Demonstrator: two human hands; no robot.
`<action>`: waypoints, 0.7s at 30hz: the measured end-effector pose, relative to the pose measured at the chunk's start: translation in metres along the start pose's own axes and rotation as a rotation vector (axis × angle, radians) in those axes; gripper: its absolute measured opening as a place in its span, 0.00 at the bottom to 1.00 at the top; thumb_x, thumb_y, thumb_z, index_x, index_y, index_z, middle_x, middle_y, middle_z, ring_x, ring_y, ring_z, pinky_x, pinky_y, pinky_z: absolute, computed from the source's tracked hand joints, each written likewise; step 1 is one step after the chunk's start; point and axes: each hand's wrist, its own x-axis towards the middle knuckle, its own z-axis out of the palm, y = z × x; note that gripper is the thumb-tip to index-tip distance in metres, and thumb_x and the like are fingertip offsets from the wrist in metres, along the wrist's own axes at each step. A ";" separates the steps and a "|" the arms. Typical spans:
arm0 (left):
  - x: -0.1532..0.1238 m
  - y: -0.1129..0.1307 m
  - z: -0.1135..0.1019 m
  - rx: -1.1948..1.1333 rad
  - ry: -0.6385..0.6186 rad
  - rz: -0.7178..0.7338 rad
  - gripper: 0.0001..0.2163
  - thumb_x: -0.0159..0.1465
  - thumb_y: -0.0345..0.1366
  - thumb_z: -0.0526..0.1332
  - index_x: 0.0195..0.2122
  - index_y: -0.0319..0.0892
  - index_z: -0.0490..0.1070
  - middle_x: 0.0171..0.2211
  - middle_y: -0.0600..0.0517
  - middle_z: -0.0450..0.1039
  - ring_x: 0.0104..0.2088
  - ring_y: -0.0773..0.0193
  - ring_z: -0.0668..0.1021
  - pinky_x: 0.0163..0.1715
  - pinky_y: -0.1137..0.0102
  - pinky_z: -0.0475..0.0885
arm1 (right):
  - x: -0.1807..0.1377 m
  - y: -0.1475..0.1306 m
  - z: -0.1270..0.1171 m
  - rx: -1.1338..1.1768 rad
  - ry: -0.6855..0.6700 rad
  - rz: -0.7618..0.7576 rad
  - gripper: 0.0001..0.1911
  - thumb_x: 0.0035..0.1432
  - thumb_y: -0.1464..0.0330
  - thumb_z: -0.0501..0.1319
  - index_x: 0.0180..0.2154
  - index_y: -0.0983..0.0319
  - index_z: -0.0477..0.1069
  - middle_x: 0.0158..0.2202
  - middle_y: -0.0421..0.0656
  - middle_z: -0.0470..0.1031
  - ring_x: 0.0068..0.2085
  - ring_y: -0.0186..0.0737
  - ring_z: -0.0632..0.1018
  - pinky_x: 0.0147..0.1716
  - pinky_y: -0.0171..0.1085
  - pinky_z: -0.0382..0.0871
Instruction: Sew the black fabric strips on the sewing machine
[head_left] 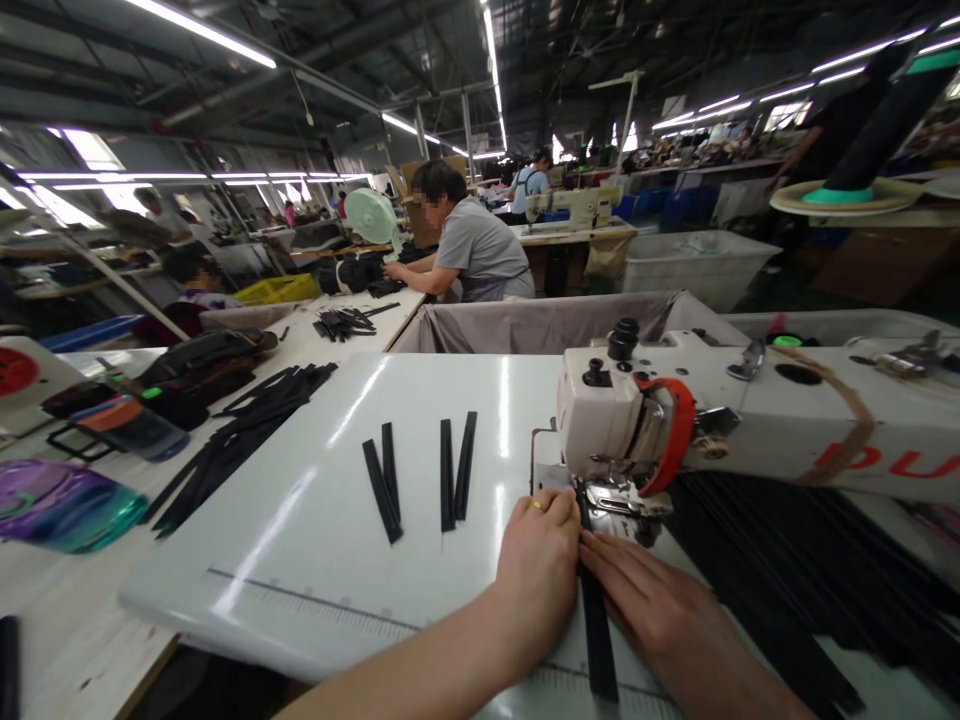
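Note:
A white sewing machine [750,410] stands on a glossy white table [300,540]. A black strap [598,630] runs from the table's front edge up under the presser foot [611,500]. My left hand [536,570], with a ring on one finger, is curled at the strap's left side and pinches its edge just in front of the foot. My right hand [660,610] lies flat on the table with fingers stretched toward the foot, pressing along the strap's right edge. Two folded black strap pairs [420,475] lie on the table to the left.
A pile of black straps [247,435] lies at the left, beside a purple-teal plastic item [60,505] and dark bags [195,370]. More black material [787,570] lies under the machine arm. A grey fabric bin [540,325] is behind. Another seated person [465,245] works at the far table.

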 end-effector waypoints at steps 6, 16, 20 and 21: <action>0.003 -0.002 -0.009 0.046 -0.058 0.010 0.13 0.65 0.25 0.52 0.47 0.42 0.71 0.45 0.45 0.73 0.47 0.55 0.73 0.45 0.61 0.71 | 0.003 0.001 0.001 0.013 -0.005 0.029 0.22 0.61 0.81 0.46 0.49 0.69 0.73 0.48 0.50 0.78 0.48 0.41 0.79 0.47 0.38 0.76; 0.012 0.000 -0.022 -0.053 -0.065 0.015 0.08 0.67 0.28 0.53 0.41 0.38 0.71 0.47 0.45 0.74 0.45 0.55 0.73 0.47 0.58 0.73 | 0.005 0.006 0.002 0.071 -0.040 0.104 0.23 0.59 0.82 0.47 0.52 0.67 0.70 0.48 0.49 0.77 0.50 0.41 0.77 0.47 0.39 0.76; 0.015 0.001 -0.025 -0.104 -0.042 0.003 0.09 0.68 0.28 0.52 0.38 0.39 0.71 0.45 0.46 0.74 0.42 0.56 0.72 0.46 0.59 0.73 | 0.007 0.011 -0.003 0.171 -0.020 0.131 0.22 0.58 0.82 0.48 0.50 0.63 0.70 0.47 0.47 0.77 0.50 0.40 0.76 0.48 0.39 0.74; 0.015 0.001 -0.025 -0.111 -0.038 0.004 0.09 0.68 0.28 0.52 0.37 0.39 0.71 0.44 0.47 0.75 0.42 0.57 0.72 0.45 0.59 0.73 | 0.008 0.011 -0.004 0.205 -0.013 0.135 0.21 0.59 0.82 0.48 0.47 0.63 0.71 0.45 0.46 0.77 0.48 0.40 0.77 0.47 0.38 0.74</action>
